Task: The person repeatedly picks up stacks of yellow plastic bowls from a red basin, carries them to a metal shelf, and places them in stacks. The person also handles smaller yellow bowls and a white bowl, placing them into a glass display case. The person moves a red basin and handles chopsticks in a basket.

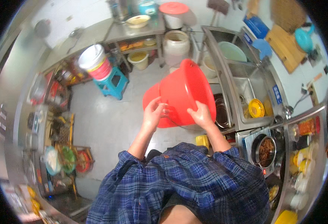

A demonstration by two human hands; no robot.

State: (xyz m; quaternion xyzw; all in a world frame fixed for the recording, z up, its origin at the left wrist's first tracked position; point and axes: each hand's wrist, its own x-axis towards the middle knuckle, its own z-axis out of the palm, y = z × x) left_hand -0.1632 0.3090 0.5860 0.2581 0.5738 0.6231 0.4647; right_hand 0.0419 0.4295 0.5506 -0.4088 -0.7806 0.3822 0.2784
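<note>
A large red plastic bucket (175,93) is tilted on its side in front of me, with its mouth facing right, toward the sink. My right hand (201,114) grips its near rim, thumb on the outer wall and the other fingers hidden inside. At the bucket's near side, my left hand (155,112) has its fingers curled around the thin wire handle (178,125), which passes through the hand. The inside of the bucket shows only as a narrow red strip, and its contents, if any, are hidden.
Right of the bucket stands a steel double sink (242,84) with yellow bowls (256,108) and a pale green basin (232,51). A pan of food (266,151) rests on a cooker nearby. Ahead-left, a white-and-red pail (96,63) sits on a blue stool (113,84). A crock (176,46) stands beyond.
</note>
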